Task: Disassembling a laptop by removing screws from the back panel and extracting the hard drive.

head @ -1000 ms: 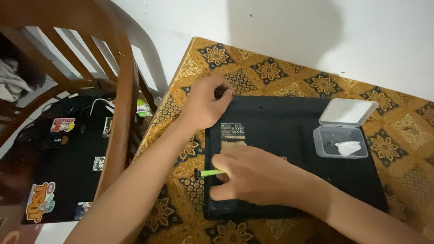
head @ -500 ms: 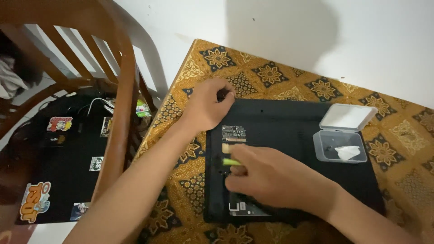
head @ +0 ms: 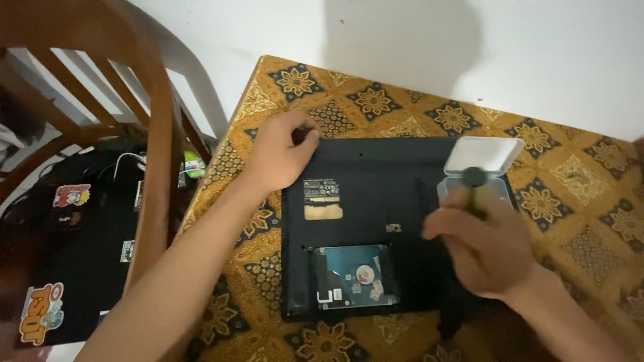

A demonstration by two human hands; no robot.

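Note:
A black laptop (head: 376, 167) lies bottom-up on a table under a gold patterned cloth (head: 583, 194). An open bay in its underside shows a silver hard drive (head: 355, 275). My left hand (head: 282, 157) presses on the laptop's far left corner. My right hand (head: 490, 248), blurred, hovers over the laptop's right side and grips a screwdriver (head: 474, 178) whose black end cap points up. A dark flat piece, possibly the bay cover (head: 453, 322), sticks out below that hand; I cannot tell whether the hand holds it.
A small clear plastic box (head: 484, 154) with its lid raised sits on the laptop's far right corner, just beyond my right hand. A wooden chair (head: 154, 141) stands left of the table. A black case with stickers (head: 74, 255) lies on the floor.
My right hand moved from the bay area to the right toward the plastic box with the screwdriver. The hard drive, covered before, now shows. My left hand stayed on the corner.

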